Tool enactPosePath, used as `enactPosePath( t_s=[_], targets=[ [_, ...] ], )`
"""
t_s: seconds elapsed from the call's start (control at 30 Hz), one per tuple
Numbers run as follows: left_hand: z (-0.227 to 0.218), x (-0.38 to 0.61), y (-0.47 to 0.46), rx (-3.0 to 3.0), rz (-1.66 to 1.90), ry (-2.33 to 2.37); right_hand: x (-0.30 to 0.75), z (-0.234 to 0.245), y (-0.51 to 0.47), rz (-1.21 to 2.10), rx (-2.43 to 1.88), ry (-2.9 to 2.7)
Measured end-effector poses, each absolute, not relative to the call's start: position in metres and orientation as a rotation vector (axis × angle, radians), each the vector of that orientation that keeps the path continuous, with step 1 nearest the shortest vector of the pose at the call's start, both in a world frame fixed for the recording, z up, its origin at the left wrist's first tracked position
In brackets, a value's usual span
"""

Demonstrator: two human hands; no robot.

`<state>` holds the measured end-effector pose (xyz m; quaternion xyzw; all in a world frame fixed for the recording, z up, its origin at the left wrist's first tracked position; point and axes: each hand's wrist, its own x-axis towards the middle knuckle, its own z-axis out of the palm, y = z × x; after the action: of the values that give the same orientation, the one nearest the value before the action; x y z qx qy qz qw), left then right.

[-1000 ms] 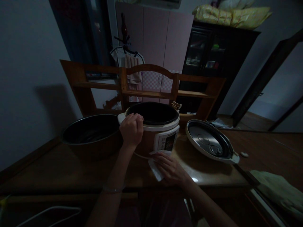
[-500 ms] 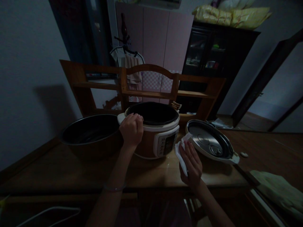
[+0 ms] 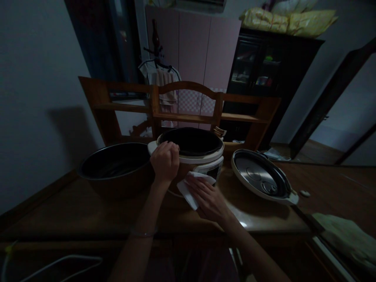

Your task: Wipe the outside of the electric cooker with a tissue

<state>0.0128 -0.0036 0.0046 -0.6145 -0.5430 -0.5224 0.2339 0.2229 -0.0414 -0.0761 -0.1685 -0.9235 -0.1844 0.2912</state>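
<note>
An open brown-and-white electric cooker stands on the wooden table in a dim room. My left hand is closed on the cooker's near left rim. My right hand presses a white cloth flat against the cooker's front lower wall, just left of its control panel. The cooker's lid lies upside down on the table to the right, metal inner face up.
A large dark metal bowl sits left of the cooker, close to my left hand. A wooden shelf rack stands behind. A small pale object lies right of the lid. A green cloth lies at the lower right.
My right hand with the cloth swung from the cooker's front out to its right side by the lid, then came back to the front wall. The left hand stayed on the rim.
</note>
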Motion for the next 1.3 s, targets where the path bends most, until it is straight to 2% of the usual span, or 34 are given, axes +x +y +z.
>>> enactPosePath(
  t_s=[0.2, 0.6, 0.9, 1.13, 1.3],
  targets=[
    [0.004, 0.013, -0.003, -1.653, -1.446, -1.491, 0.233, -0.092, -0.044, -0.395, -0.409, -2.53],
    [0.006, 0.013, -0.005, -1.676, -1.43, -1.48, 0.243, -0.103, -0.052, -0.403, -0.316, -2.449],
    [0.006, 0.013, -0.005, -1.687, -1.447, -1.483, 0.272, -0.123, -0.066, -0.297, -0.526, -2.435],
    [0.006, 0.013, -0.005, -1.693, -1.439, -1.504, 0.302, -0.101, -0.067, -0.34, -0.552, -2.186],
    [0.005, 0.013, -0.005, -1.692, -1.453, -1.508, 0.283, -0.076, -0.069, -0.432, -0.514, -2.173]
  ],
)
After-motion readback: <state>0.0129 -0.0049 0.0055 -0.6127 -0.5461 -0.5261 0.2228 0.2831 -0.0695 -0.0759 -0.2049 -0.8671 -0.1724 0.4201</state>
